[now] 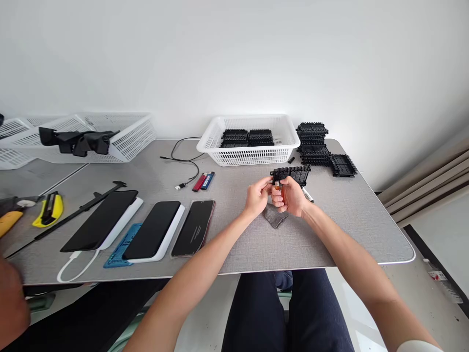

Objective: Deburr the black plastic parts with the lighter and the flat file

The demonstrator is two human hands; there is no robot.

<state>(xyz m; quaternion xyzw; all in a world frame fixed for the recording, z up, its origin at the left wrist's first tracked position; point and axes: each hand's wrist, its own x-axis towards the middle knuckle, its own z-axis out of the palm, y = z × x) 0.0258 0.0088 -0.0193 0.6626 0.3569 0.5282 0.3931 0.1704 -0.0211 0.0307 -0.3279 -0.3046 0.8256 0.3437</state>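
Note:
My left hand [257, 196] has its fingers closed on the left end of a black plastic part [292, 174] with toothed edges, tilted up above the table. Pressed close to it is my right hand [291, 196], its fingers wrapped around an orange lighter [279, 189]. The lighter's upper end is near the part's lower edge; no flame shows. Beneath both hands lies a grey cloth [274, 216]. A white pen-like stick [308, 195] rests just right of my right hand, partly hidden.
A white basket [252, 158] holds similar black parts; more are stacked [313, 144] to its right, beside a single part [343, 165]. Left are red [200, 181] and blue [208, 180] lighters, a cable [194, 171], phones [193, 228], a caliper [84, 205] and a co-worker's arm [12, 298].

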